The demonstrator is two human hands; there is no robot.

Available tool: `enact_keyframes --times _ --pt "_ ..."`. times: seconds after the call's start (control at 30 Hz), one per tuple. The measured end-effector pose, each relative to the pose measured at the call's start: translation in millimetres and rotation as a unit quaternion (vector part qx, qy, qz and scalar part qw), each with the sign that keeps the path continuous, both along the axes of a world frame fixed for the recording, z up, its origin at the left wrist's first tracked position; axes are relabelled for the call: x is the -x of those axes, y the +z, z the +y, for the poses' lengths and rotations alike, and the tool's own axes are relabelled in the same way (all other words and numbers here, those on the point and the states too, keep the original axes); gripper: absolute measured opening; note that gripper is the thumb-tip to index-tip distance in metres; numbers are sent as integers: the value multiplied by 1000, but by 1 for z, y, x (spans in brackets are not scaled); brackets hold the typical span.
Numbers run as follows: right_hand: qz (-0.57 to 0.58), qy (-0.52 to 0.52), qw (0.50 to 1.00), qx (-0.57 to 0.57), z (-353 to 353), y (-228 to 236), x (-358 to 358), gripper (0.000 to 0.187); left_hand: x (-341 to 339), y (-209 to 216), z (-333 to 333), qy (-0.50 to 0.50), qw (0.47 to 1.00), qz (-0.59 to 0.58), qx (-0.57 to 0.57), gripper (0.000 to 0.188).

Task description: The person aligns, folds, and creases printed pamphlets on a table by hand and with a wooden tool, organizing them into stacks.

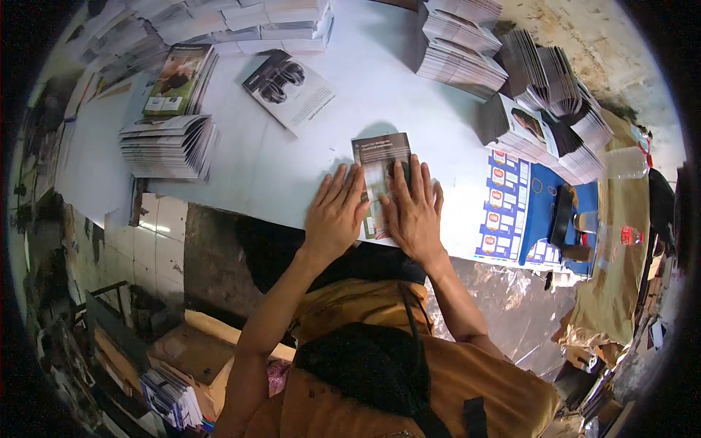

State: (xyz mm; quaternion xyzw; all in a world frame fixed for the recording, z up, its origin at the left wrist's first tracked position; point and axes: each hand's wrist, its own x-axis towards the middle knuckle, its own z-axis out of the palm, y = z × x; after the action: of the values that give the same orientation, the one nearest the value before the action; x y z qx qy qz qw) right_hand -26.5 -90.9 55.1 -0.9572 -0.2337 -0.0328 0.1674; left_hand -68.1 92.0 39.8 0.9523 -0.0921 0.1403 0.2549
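A narrow folded leaflet (381, 148) with a dark printed top lies near the front edge of the white table (285, 175). Flat across its left side rests my left hand (337, 212), fingers stretched out and pointing away from me. My right hand (416, 212) presses on its right side, fingers extended and slightly apart. Between the two hands a strip of the leaflet shows; the rest is covered. Farther off, left of centre, lies a single leaflet (288, 91) with a picture of black headphones.
Folded leaflets stand in a stack (168, 146) at left and in bundles (461, 62) at back right. White paper blocks (292, 29) line the far left. A blue printed sheet (504, 204), a dark tool (562, 219) and a clear bottle (624, 164) are at right; a cardboard box (197, 350) sits below left.
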Motion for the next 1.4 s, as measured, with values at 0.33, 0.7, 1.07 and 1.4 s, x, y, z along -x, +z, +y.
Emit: enact_keyframes --times 0.33,0.7,1.07,1.4 --pt "3 -16 1000 0 14 -2 1 66 0 -3 -2 7 1000 7 -16 52" --pt "2 -9 1000 16 13 -4 1 65 2 -5 -2 9 1000 6 -3 52" --pt "-3 -7 1000 13 13 -5 1 64 2 -4 -2 6 1000 13 -3 49" --pt "-14 -2 1000 24 15 -5 1 62 3 -2 -2 8 1000 12 -27 49"
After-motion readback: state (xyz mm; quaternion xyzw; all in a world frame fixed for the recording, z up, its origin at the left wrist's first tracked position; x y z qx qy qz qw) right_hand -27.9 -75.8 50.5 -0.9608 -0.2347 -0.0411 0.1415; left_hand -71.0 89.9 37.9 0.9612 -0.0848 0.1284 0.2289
